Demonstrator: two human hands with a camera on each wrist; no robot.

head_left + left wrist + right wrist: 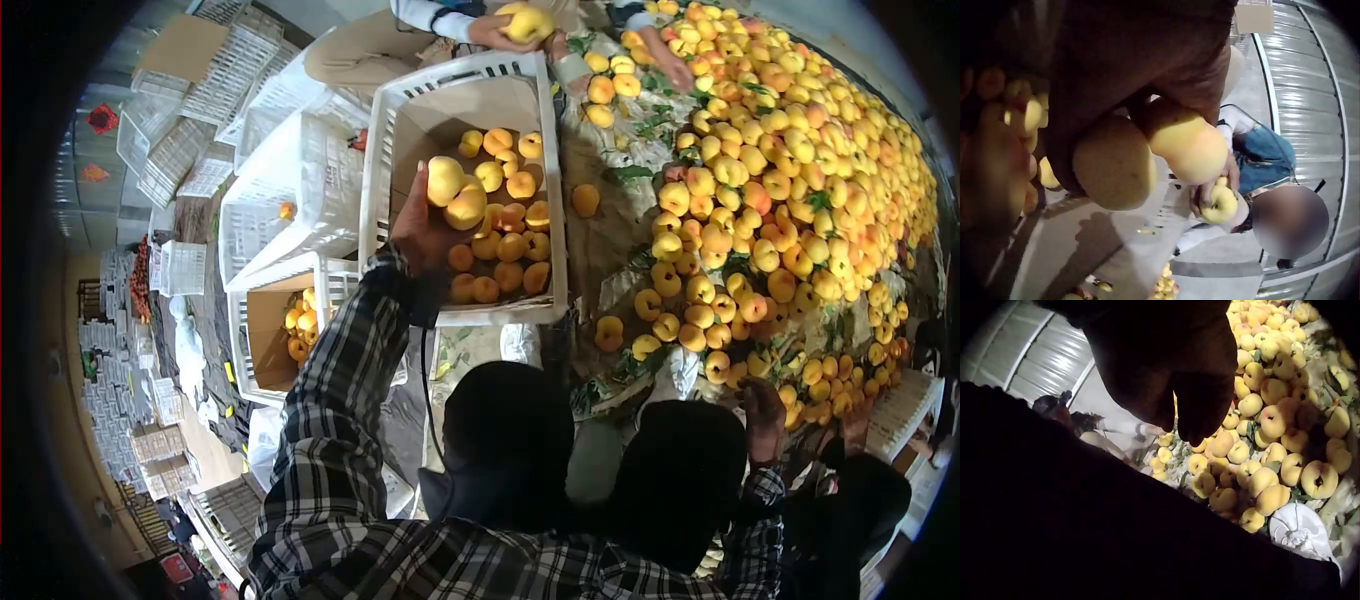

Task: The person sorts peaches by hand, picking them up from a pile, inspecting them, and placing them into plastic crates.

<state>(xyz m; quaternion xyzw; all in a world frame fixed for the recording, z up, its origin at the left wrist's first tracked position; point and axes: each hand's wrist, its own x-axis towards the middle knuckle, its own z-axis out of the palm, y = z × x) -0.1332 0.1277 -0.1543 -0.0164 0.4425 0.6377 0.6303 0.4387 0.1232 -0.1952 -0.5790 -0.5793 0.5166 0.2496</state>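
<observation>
Over a white crate [378,190] lined with cardboard, my left hand [412,228] holds two yellow peaches [446,181]. Seen from the left wrist, the fingers and palm close about both peaches [1188,145], side by side. Several more peaches [508,247] lie in the crate below. My right hand [766,420] is at the near edge of a big peach pile [770,200]. In the right wrist view this hand [1175,369] is dark, its fingers extended downward in front of the peaches [1262,481], with nothing seen in its grasp.
Another person's hand [512,28] holds a yellow peach beyond the crate, and a second hand [668,62] reaches to the pile. A smaller crate of peaches [300,325] stands to the left, by stacked white crates [300,190]. Leaves [632,172] lie among the peaches.
</observation>
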